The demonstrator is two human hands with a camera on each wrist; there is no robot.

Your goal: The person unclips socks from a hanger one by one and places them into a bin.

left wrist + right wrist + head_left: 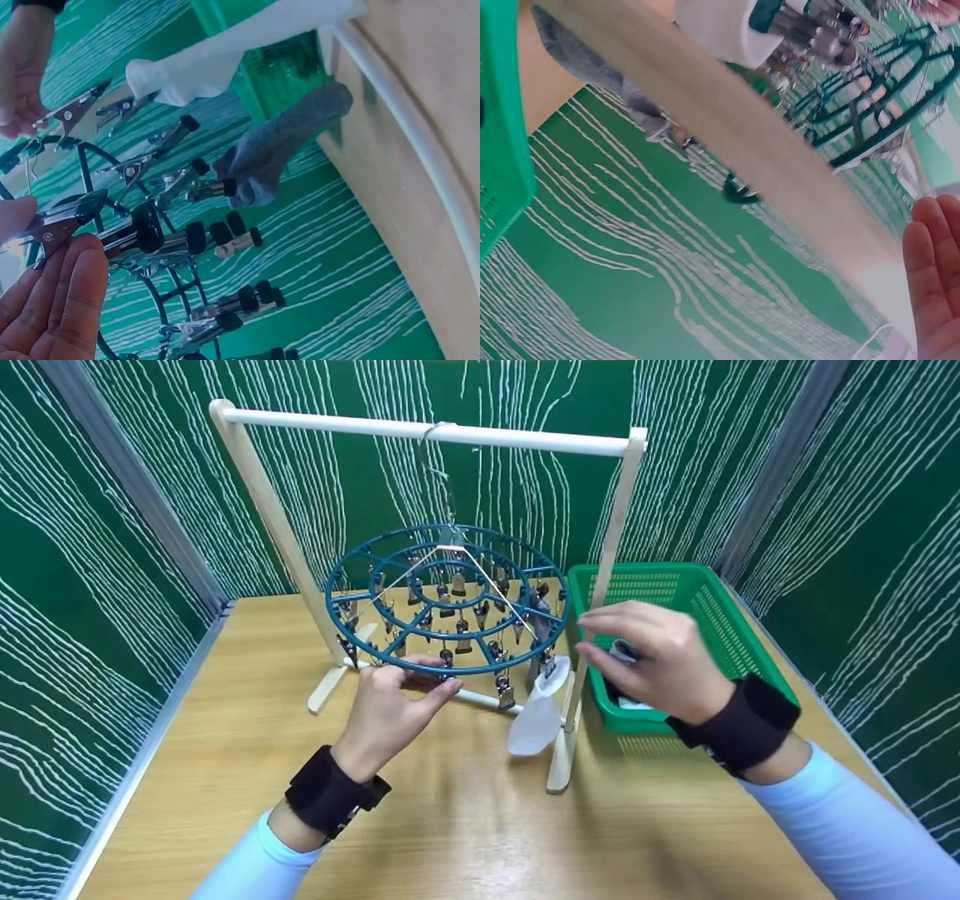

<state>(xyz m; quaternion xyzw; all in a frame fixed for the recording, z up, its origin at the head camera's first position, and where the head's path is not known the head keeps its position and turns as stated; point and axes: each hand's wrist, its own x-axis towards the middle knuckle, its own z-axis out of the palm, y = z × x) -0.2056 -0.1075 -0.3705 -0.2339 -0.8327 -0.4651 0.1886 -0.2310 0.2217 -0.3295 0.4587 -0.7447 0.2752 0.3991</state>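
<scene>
Left hand pinches the near rim of the round clip hanger.
Right hand, fingers relaxed, hovers over the green basket; a white sock hangs clipped.

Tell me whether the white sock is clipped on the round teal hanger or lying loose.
Clipped on: the white sock hangs from a clip at the round teal hanger's front-right rim, clear of the wooden table.

Clip hanger hangs from rack — basket right of it.
</scene>
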